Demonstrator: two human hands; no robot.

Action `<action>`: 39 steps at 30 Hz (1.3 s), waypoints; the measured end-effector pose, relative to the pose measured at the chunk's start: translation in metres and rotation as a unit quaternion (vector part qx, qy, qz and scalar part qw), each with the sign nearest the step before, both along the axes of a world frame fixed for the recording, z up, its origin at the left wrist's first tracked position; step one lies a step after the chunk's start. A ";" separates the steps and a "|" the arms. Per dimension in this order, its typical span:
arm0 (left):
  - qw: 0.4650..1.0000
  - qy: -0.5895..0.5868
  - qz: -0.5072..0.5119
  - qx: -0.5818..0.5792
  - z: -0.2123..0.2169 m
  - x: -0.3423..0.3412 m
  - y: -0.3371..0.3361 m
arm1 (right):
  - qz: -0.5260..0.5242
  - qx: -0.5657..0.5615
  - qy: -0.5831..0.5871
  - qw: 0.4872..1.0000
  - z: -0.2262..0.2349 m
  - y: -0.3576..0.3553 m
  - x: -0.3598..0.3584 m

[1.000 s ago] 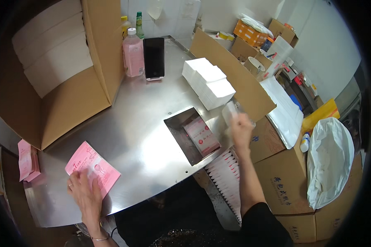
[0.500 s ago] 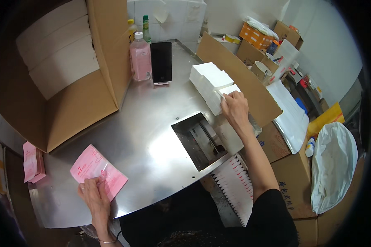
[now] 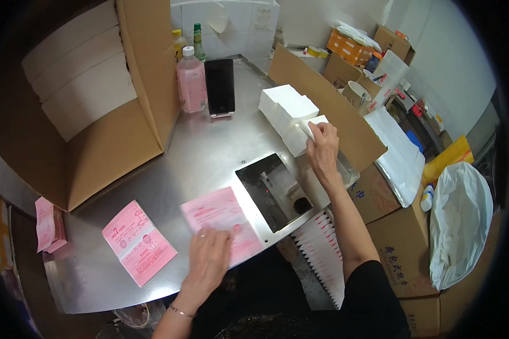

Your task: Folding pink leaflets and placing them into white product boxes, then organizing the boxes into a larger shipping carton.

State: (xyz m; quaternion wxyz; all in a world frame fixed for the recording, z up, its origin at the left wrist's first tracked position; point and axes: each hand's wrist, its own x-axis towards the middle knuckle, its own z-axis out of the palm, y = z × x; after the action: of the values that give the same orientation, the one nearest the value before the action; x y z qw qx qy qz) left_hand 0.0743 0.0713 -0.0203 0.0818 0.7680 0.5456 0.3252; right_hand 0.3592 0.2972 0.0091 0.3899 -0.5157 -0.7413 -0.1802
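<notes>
My left hand point(image 3: 210, 252) presses its bent fingers on a thin pink printed wrapper point(image 3: 218, 206), slightly blurred, lying flat beside the rectangular opening in the metal table. To its left lies a stack of similar pink wrappers point(image 3: 138, 243), with nothing touching it. At the right, my right hand point(image 3: 324, 148) pinches a small bundle of white paper napkins point(image 3: 314, 122) between thumb and fingers. The bundle leans at the near end of a row of white napkin stacks point(image 3: 288, 107). My fingers partly hide it.
A large open carton point(image 3: 113, 130) with white blocks inside stands at the left. A black phone point(image 3: 220, 87) on a stand and a pink bottle point(image 3: 192, 82) are at the back. The table opening point(image 3: 274, 192) is in front. A cardboard flap point(image 3: 328, 104) borders the right side.
My left hand has moved right from the pink stack, bringing one wrapper beside the table opening. My right hand has tilted the napkin bundle slightly and otherwise hardly moved.
</notes>
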 end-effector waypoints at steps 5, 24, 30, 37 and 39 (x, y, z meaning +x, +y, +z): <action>0.999 -0.008 -0.013 0.048 -0.004 0.006 -0.001 | 0.233 0.023 -0.026 0.972 -0.022 -0.081 -0.065; 0.983 0.118 0.132 -0.050 0.010 0.004 0.002 | -0.015 0.084 -0.074 0.994 0.012 -0.023 -0.032; 0.976 0.181 0.118 0.011 0.021 0.007 0.000 | -0.014 -0.050 -0.064 0.997 -0.008 0.001 -0.003; 0.987 0.144 0.067 0.004 0.007 0.011 0.005 | 0.003 0.039 -0.032 0.999 -0.007 -0.002 -0.003; 0.989 0.136 0.049 0.008 0.003 0.008 0.004 | 0.070 0.053 -0.052 0.995 -0.010 -0.020 -0.016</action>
State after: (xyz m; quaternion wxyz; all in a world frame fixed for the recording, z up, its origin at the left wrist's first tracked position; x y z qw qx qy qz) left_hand 0.0828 0.0752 -0.0176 -0.0155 0.7781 0.5862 0.2252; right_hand 0.3434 0.2776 -0.0014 0.3891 -0.4312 -0.7841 -0.2186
